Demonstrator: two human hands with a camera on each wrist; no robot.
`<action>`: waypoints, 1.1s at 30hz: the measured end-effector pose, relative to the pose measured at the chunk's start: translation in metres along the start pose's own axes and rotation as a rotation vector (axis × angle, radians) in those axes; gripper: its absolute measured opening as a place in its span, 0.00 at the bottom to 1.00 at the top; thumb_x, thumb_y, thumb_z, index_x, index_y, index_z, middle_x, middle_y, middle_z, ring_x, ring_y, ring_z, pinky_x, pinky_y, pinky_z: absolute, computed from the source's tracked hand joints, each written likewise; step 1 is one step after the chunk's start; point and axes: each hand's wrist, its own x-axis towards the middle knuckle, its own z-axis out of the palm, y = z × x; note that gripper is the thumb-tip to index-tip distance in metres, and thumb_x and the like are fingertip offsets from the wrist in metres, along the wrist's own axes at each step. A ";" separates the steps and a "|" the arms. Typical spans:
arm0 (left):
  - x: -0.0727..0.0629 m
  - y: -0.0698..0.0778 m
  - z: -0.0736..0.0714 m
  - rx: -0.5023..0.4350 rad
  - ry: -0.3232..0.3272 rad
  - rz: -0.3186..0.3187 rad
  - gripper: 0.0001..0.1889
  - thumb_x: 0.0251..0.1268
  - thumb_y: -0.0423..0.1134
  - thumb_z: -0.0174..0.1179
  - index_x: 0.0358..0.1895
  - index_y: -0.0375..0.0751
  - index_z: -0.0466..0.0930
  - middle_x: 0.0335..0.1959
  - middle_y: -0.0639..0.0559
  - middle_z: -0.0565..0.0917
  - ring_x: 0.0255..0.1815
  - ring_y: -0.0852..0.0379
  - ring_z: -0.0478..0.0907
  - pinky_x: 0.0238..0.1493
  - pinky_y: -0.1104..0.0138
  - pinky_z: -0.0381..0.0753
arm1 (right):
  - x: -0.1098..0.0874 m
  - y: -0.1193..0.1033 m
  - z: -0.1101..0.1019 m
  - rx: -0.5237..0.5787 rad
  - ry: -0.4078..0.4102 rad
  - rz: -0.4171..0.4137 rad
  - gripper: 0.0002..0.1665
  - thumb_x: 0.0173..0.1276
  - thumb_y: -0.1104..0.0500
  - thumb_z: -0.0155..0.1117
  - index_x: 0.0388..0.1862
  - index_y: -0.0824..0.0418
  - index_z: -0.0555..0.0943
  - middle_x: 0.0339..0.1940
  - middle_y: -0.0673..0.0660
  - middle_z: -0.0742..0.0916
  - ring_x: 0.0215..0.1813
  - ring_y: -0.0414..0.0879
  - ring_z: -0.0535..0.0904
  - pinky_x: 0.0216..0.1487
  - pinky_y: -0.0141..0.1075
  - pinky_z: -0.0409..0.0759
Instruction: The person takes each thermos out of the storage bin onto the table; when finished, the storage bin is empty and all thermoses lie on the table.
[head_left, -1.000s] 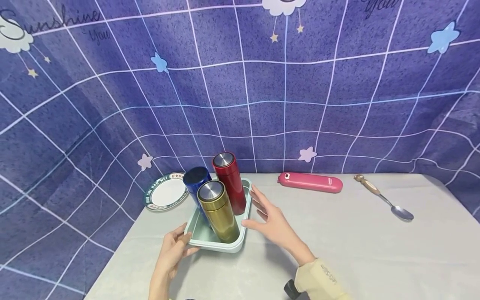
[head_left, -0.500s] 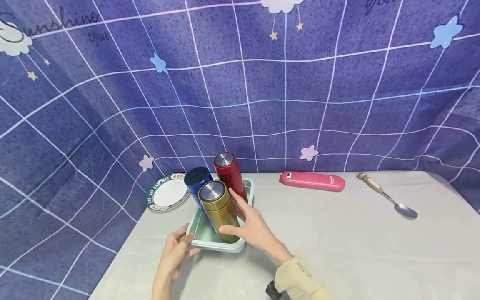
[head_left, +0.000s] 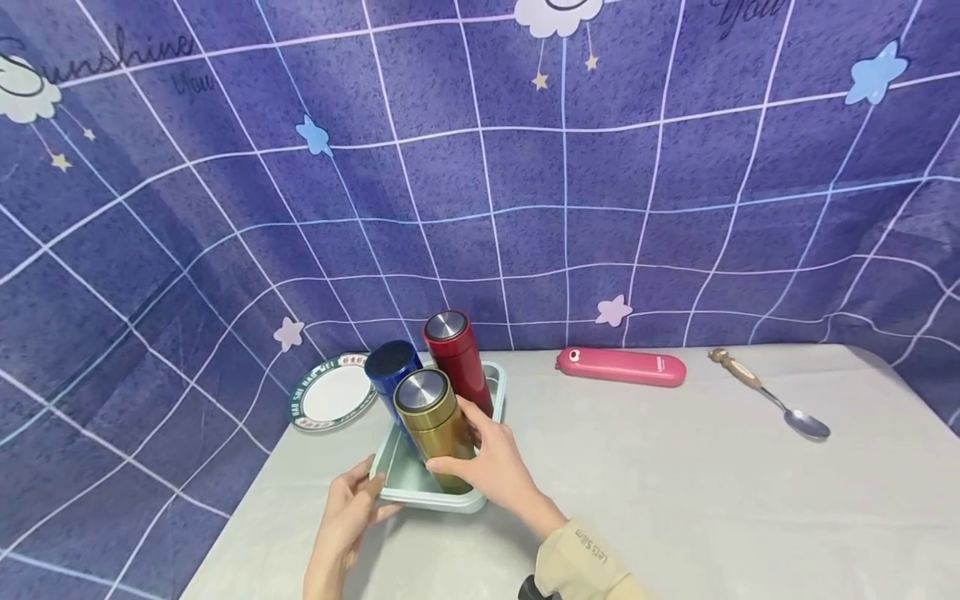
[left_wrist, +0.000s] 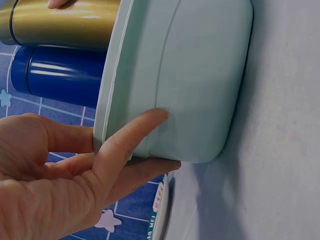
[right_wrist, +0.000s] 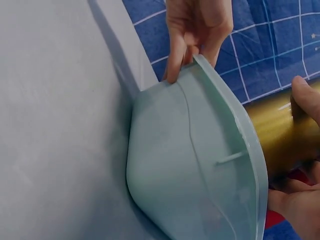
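A pale green plastic bin (head_left: pixel 392 483) stands on the table, holding three upright vacuum flasks. The gold flask (head_left: pixel 431 429) is at the front, the blue flask (head_left: pixel 393 367) behind it to the left, and the red flask (head_left: pixel 459 362) at the back right. My left hand (head_left: pixel 348 517) grips the bin's front left corner; the left wrist view has its thumb and fingers on either side of the rim (left_wrist: pixel 111 82). My right hand (head_left: pixel 495 467) reaches over the bin's right side and holds the gold flask, thumb in front, fingers behind.
A white plate (head_left: pixel 333 393) with a green patterned rim lies behind the bin at left. A pink case (head_left: pixel 622 367) with an eye lies along the back edge, and a spoon (head_left: pixel 772 398) lies farther right. A blue grid-patterned cloth (head_left: pixel 675 208) hangs behind the table.
My right hand has moved left from beside the bin, over its rim, and taken hold of the gold flask. My left hand stays on the bin's corner.
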 end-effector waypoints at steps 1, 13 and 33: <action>0.000 0.000 0.000 -0.003 0.001 0.000 0.29 0.71 0.24 0.39 0.71 0.14 0.43 0.65 0.14 0.59 0.64 0.26 0.67 0.50 0.58 0.88 | 0.000 -0.001 0.000 -0.002 0.004 -0.004 0.49 0.51 0.52 0.81 0.71 0.56 0.69 0.62 0.54 0.82 0.61 0.48 0.79 0.61 0.42 0.84; -0.002 0.000 -0.001 -0.013 -0.010 0.003 0.28 0.71 0.23 0.38 0.71 0.15 0.43 0.66 0.14 0.57 0.65 0.25 0.65 0.52 0.58 0.87 | 0.001 -0.023 -0.006 0.043 0.023 0.003 0.48 0.51 0.52 0.80 0.71 0.52 0.69 0.62 0.49 0.82 0.59 0.44 0.80 0.59 0.37 0.84; 0.001 -0.001 0.000 0.006 -0.012 0.007 0.28 0.73 0.25 0.37 0.71 0.14 0.41 0.65 0.13 0.57 0.63 0.25 0.66 0.50 0.57 0.87 | 0.007 -0.069 -0.027 0.086 0.072 -0.013 0.47 0.49 0.55 0.82 0.69 0.46 0.71 0.55 0.47 0.85 0.53 0.42 0.83 0.56 0.33 0.84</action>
